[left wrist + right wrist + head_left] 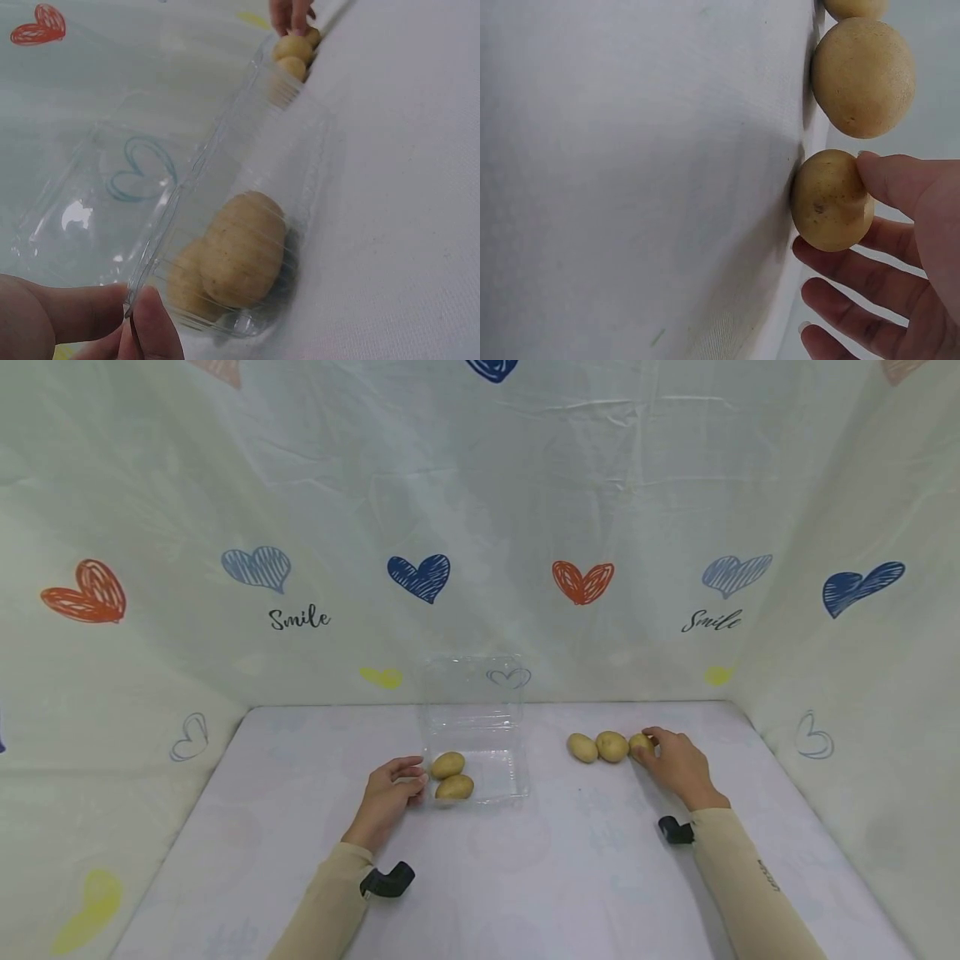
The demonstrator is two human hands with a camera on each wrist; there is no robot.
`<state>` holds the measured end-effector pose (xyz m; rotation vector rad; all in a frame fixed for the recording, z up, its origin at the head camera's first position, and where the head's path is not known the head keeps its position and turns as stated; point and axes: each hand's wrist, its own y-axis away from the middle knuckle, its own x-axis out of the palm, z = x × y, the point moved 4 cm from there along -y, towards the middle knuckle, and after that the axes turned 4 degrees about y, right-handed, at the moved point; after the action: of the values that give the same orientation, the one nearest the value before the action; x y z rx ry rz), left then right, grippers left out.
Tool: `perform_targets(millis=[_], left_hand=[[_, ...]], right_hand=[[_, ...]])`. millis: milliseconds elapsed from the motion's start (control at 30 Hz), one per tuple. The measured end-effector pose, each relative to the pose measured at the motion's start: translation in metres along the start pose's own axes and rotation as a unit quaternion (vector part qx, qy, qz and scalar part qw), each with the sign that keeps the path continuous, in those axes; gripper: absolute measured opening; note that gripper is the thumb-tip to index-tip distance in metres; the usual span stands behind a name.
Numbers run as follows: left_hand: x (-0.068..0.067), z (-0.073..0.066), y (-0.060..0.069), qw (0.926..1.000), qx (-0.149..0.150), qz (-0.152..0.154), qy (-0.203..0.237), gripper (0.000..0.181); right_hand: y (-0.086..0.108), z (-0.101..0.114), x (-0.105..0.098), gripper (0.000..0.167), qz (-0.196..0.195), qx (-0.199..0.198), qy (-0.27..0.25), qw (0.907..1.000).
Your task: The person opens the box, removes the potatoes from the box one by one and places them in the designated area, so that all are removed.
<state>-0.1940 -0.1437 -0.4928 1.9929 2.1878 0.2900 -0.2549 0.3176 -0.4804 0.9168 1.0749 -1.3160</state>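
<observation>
A clear plastic clamshell box [498, 777] stands on the table with its lid raised at the back. Two potatoes [244, 251] lie in its left part, one in front of the other. My left hand [392, 795] pinches the box's left rim between thumb and finger, as the left wrist view shows. To the right of the box, three potatoes sit in a row: a left one [582, 748], a middle one [612, 747] and a right one [829, 201]. Thumb and fingers of my right hand [677, 767] grip the right potato, which still rests on the table.
The white-covered table [480, 877] ends at the back against a hanging sheet [495, 485] printed with hearts. More of the sheet hangs at both sides. Black wrist mounts [387, 880] sit on both sleeves.
</observation>
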Motion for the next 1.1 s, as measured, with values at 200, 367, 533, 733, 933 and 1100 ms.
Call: perform_targets(millis=[200,367,533,733,933,1100], left_hand=[[0.000,-0.001,0.000,0.9999,0.003,0.001,0.013,0.039],[0.000,-0.002,0.000,0.9999,0.004,0.001,0.011,0.040],[0.000,-0.001,0.001,1.0000,0.003,0.000,0.007,0.039],[0.000,0.001,0.001,1.0000,0.001,-0.001,0.005,0.039],[0.000,0.000,0.001,1.0000,0.002,-0.002,0.005,0.039],[0.000,0.001,-0.001,1.0000,0.001,0.001,0.009,0.040]], right_hand=[[0.001,0.001,-0.001,0.045,0.003,0.003,0.006,1.0000],[0.001,0.000,-0.002,0.048,0.005,0.005,0.004,1.0000],[0.003,0.001,-0.004,0.049,0.004,0.003,0.001,1.0000],[0.006,0.002,-0.007,0.050,-0.003,-0.002,0.003,1.0000],[0.010,0.005,-0.010,0.051,-0.025,-0.005,0.008,0.9997],[0.012,0.011,-0.016,0.051,-0.047,-0.008,0.019,0.9987]])
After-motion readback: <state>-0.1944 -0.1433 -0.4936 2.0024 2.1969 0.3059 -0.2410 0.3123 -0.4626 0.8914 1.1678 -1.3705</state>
